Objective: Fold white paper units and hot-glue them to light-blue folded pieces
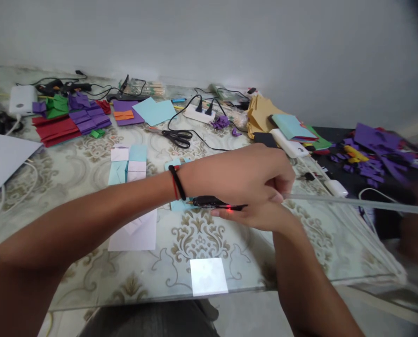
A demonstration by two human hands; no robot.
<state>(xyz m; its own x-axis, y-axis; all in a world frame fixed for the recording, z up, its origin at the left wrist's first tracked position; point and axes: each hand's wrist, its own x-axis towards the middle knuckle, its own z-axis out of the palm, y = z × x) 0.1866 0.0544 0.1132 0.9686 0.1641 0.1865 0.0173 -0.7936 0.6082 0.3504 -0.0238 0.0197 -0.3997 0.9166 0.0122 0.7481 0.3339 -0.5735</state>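
Observation:
My left arm reaches across to the right. My left hand (pixel 237 173) is closed, its fingers pinching a long translucent glue stick (pixel 338 201) behind a black glue gun (pixel 209 201). Beneath it, my right hand (pixel 261 216) is wrapped round the gun, partly covered by the left hand. The gun's nozzle points left and a red light glows on its side. Light blue paper (pixel 178 206) lies under the nozzle. Left of it are blue and white folded pieces (pixel 128 166) and a white sheet (pixel 138 239). A small white square (pixel 209 277) lies near the front edge.
Scissors (pixel 177 137), a power strip (pixel 199 113) and black cables lie farther back. Folded purple paper (pixel 89 114) and red paper (pixel 56 130) are at left. Brown paper (pixel 261 112) and purple scraps (pixel 373 140) lie right. A blurred brown shape (pixel 417 238) shows at the right edge.

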